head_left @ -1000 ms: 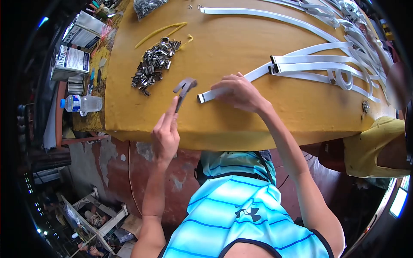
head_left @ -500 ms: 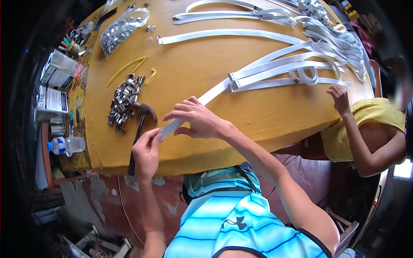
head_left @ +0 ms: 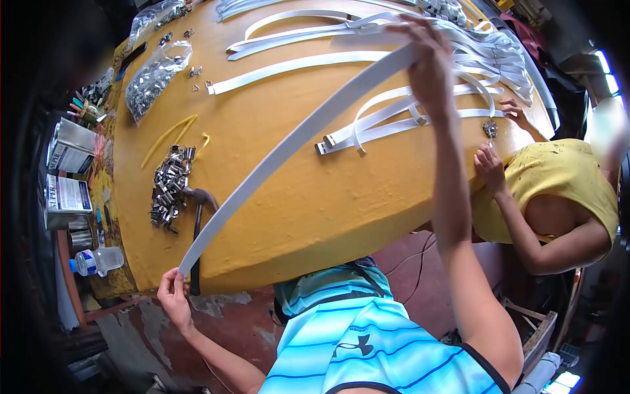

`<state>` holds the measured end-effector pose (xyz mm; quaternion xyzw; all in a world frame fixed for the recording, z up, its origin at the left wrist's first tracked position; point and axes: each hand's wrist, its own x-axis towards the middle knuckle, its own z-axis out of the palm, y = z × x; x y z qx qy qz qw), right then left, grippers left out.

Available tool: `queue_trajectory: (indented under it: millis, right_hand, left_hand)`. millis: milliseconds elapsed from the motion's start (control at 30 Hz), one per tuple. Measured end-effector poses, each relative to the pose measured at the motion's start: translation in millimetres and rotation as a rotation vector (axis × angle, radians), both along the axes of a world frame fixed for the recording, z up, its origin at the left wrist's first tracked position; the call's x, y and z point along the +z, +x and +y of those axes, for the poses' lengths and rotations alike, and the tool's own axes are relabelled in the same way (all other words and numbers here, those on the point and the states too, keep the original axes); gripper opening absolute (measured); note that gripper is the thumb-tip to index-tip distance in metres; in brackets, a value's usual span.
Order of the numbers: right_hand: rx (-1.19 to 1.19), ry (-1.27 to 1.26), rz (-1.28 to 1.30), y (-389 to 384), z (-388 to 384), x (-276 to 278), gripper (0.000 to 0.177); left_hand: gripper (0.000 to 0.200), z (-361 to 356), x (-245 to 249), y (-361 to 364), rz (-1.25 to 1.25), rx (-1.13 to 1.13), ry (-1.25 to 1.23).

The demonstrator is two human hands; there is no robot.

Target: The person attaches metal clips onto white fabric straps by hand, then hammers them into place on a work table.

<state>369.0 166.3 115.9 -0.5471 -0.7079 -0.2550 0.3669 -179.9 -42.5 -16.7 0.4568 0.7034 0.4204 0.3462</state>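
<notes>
A long white belt strap (head_left: 295, 144) stretches diagonally over the table between my two hands. Its lower end is pinched in my left hand (head_left: 174, 297), just off the table's front edge. My right hand (head_left: 426, 65), raised at the far side and slightly blurred, grips the strap higher up. Beneath the strap's lower part lies a hammer (head_left: 199, 203) with a dark handle, beside a pile of metal clips (head_left: 172, 184). Other white straps with metal end pieces (head_left: 367, 128) rest on the table below my right hand.
The yellow-covered table (head_left: 275, 230) carries a bag of metal parts (head_left: 157, 82), yellow strips (head_left: 167, 139) and a heap of straps (head_left: 492, 52). Tins (head_left: 69, 194) and a plastic bottle (head_left: 98, 261) stand left. A co-worker in yellow (head_left: 545, 190) handles small parts at right.
My hands have spread apart, pulling the strap long: the left moved down and left, the right up and right. The co-worker's hands have come to the table edge by a small metal cluster.
</notes>
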Motion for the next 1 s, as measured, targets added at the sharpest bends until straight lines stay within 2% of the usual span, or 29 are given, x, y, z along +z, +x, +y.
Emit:
queue_trajectory:
  millis: [67, 167, 200, 233, 267, 300, 400, 467, 533, 600, 667, 733, 800, 833, 867, 933, 1000]
  right_hand:
    - [-0.08, 0.068, -0.124, 31.8, -12.6, 32.7, 0.044]
    - [-0.166, 0.141, -0.209, 98.4, -10.0, 59.1, 0.044]
    - [-0.278, 0.214, -0.35, 126.1, -6.6, 64.8, 0.045]
    - [-0.211, 0.258, -0.391, 159.9, 2.5, 71.7, 0.048]
    - [-0.245, 0.196, -0.415, 204.9, 16.8, 72.4, 0.058]
    - [-0.311, 0.175, -0.582, 256.5, 32.6, 74.8, 0.073]
    - [-0.541, -0.015, -0.216, 297.4, 26.1, 35.3, 0.072]
    - [-0.253, -0.107, -0.034, 275.1, 2.2, 10.0, 0.066]
    - [-0.088, -0.435, 0.286, 174.7, -42.4, 10.5, 0.055]
    - [0.066, -0.593, 0.339, 116.7, -77.7, -14.1, 0.04]
    - [0.238, -0.65, 0.439, 40.5, -113.7, -10.6, 0.035]
    - [0.374, -0.629, 0.413, -16.9, -142.2, 3.2, 0.036]
    - [0.539, -0.549, 0.308, -61.2, -169.0, 38.3, 0.022]
    - [0.724, -0.424, 0.334, -77.0, -179.7, 45.6, 0.022]
    - [0.86, -0.284, 0.256, -86.2, -186.4, 49.1, 0.021]
    - [1.12, -0.151, 0.28, -102.9, -201.4, 66.3, 0.018]
    - [1.124, -0.14, 0.296, -117.4, -200.3, 67.1, 0.018]
  left_hand:
    - [0.01, 11.8, 2.5, 16.3, -0.028, -0.021, -0.01]
    - [0.009, 41.7, 10.1, 56.3, -0.146, -0.188, -0.031]
    - [0.009, 53.9, 13.7, 74.8, -0.203, -0.221, -0.013]
    - [0.011, 67.1, 20.4, 95.3, -0.238, -0.304, 0.019]
    - [0.012, 80.2, 28.3, 118.3, -0.271, -0.385, 0.051]
    - [0.014, 92.9, 35.3, 144.7, -0.282, -0.425, 0.051]
    - [0.02, 130.8, 44.3, 226.6, -0.402, -0.568, 0.029]
    - [0.021, 153.7, 32.6, 268.1, -0.518, -0.722, 0.037]
    - [0.02, 166.4, 15.1, 299.8, -0.49, -0.724, 0.062]
    - [0.018, 174.2, 7.6, 316.5, -0.394, -0.738, 0.04]
    - [0.019, 178.0, 10.9, 321.5, -0.34, -0.757, -0.003]
    - [0.018, 182.6, 10.0, 325.4, -0.217, -0.733, 0.019]
    - [0.018, 189.1, 0.8, 331.6, -0.194, -0.716, 0.076]
    - [0.019, 194.0, -5.3, 333.7, -0.18, -0.699, 0.141]
    - [0.019, 199.8, -10.6, 332.9, -0.173, -0.698, 0.134]
    - [0.02, 219.0, -21.2, 327.9, 0.133, -0.666, 0.395]
    - [0.019, 248.8, -28.1, 310.6, 0.211, -0.599, 0.404]
